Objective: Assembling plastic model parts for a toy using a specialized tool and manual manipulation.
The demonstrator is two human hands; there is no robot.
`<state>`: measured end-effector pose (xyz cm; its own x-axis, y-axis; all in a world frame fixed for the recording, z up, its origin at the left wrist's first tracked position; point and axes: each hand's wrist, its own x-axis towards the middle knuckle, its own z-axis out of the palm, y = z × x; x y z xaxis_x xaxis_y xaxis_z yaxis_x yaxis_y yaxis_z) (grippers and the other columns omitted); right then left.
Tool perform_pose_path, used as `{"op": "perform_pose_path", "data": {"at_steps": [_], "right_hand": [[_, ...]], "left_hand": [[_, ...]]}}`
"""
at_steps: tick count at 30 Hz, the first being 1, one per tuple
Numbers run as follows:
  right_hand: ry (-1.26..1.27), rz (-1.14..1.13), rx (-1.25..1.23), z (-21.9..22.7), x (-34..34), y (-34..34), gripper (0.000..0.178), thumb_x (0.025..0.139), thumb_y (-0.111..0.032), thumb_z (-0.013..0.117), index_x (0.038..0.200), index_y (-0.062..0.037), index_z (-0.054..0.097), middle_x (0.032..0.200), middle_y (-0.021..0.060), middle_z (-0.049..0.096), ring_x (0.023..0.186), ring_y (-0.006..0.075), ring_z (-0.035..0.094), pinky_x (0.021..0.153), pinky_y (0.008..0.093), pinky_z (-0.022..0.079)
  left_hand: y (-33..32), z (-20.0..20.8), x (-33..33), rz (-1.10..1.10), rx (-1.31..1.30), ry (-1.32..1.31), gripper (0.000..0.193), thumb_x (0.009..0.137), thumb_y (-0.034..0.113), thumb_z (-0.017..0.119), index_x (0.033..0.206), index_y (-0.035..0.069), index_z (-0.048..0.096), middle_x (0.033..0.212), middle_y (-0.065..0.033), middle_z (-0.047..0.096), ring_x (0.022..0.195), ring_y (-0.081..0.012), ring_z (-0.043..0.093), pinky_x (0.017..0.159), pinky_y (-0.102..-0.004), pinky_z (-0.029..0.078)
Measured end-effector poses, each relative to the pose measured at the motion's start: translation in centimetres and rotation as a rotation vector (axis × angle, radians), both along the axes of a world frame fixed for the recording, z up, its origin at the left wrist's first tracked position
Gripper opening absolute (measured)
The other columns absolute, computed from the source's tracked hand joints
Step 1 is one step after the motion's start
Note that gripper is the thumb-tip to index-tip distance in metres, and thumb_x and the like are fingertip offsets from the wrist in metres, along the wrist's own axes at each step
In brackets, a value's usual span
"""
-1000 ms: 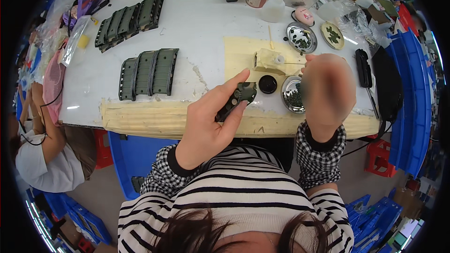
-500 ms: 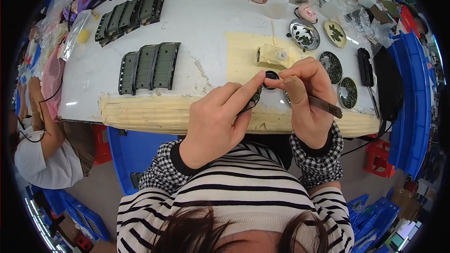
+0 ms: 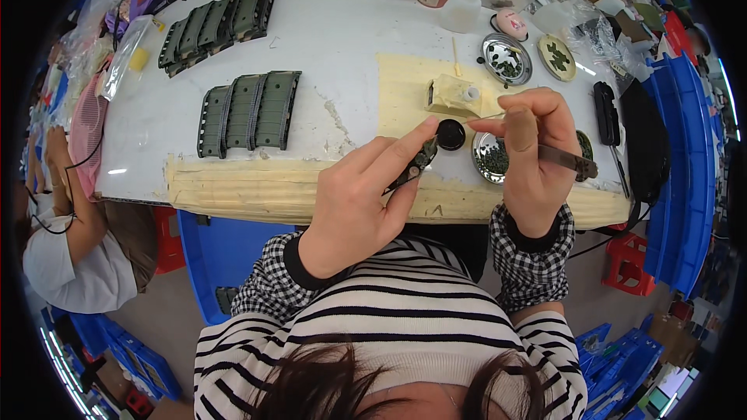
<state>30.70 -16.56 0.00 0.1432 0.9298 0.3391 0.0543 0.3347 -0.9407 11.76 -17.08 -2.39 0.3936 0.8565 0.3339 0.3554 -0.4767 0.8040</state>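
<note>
Pinched in my left hand [image 3: 359, 201] is a small dark, camouflage-patterned part [image 3: 414, 169], mostly covered by the fingers. My right hand [image 3: 538, 157] is closed round metal tweezers [image 3: 569, 159], whose broad end sticks out to the right. Their tip side lies among the fingers, and I cannot make out whether anything is in it. Just beyond my left fingertips sits a small round black dish [image 3: 450, 134]. A round tin of small dark green pieces [image 3: 490, 159] stands between the hands, partly behind the right one.
A taped yellowish block with a white nozzle [image 3: 457, 93] stands ahead. Beyond are a metal dish of dark pieces [image 3: 506, 58] and a lid with green pieces [image 3: 557, 57]. Green ribbed part strips [image 3: 249, 113] lie at left. A blue bin [image 3: 678, 171] stands right; another person [image 3: 82, 257] sits left.
My right hand with the tweezers has drawn back to the right, away from the left fingertips, uncovering the black dish and the tin of green pieces. My left hand has barely moved.
</note>
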Motion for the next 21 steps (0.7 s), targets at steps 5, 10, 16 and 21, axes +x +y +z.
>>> {"op": "perform_pose_path", "data": {"at_steps": [5, 10, 16, 21], "right_hand": [[-0.626, -0.326, 0.167, -1.6, 2.0, 2.6, 0.008, 0.087, -0.001, 0.065, 0.092, 0.0020, 0.061, 0.081, 0.0068, 0.058, 0.067, 0.0148, 0.061, 0.057, 0.0270, 0.049], [-0.759, -0.253, 0.170, -1.9, 1.8, 2.9, 0.016, 0.080, 0.001, 0.069, 0.096, -0.0007, 0.064, 0.083, 0.0100, 0.058, 0.064, 0.0219, 0.059, 0.052, 0.0291, 0.046], [-0.644, -0.081, 0.162, 1.0, 0.1, -0.4, 0.024, 0.074, 0.001, 0.074, 0.097, -0.0035, 0.067, 0.081, 0.0089, 0.059, 0.067, 0.0199, 0.060, 0.053, 0.0285, 0.047], [-0.660, 0.016, 0.274, 1.0, -0.8, -1.3, 0.025, 0.070, 0.001, 0.077, 0.093, -0.0022, 0.068, 0.078, 0.0083, 0.060, 0.061, 0.0202, 0.060, 0.051, 0.0283, 0.047]], "left_hand": [[0.0, -0.4, 0.3, -0.085, -0.677, -0.705, 0.046, 0.095, 0.007, 0.053, 0.139, 0.000, 0.041, 0.100, -0.0110, 0.064, 0.081, -0.0168, 0.064, 0.076, -0.0291, 0.054], [0.0, -0.6, -0.1, -0.158, -0.853, -0.892, 0.048, 0.098, 0.012, 0.051, 0.142, 0.001, 0.035, 0.103, -0.0135, 0.063, 0.090, -0.0195, 0.065, 0.078, -0.0310, 0.054], [-0.6, -1.7, 0.1, -0.060, -0.371, -0.623, 0.049, 0.096, 0.008, 0.053, 0.141, -0.002, 0.036, 0.109, -0.0144, 0.062, 0.095, -0.0184, 0.063, 0.082, -0.0303, 0.052], [-1.0, -1.6, 0.5, -0.024, -0.187, -0.543, 0.046, 0.091, 0.000, 0.059, 0.135, -0.003, 0.047, 0.107, -0.0091, 0.065, 0.093, -0.0093, 0.058, 0.084, -0.0216, 0.046]]}}
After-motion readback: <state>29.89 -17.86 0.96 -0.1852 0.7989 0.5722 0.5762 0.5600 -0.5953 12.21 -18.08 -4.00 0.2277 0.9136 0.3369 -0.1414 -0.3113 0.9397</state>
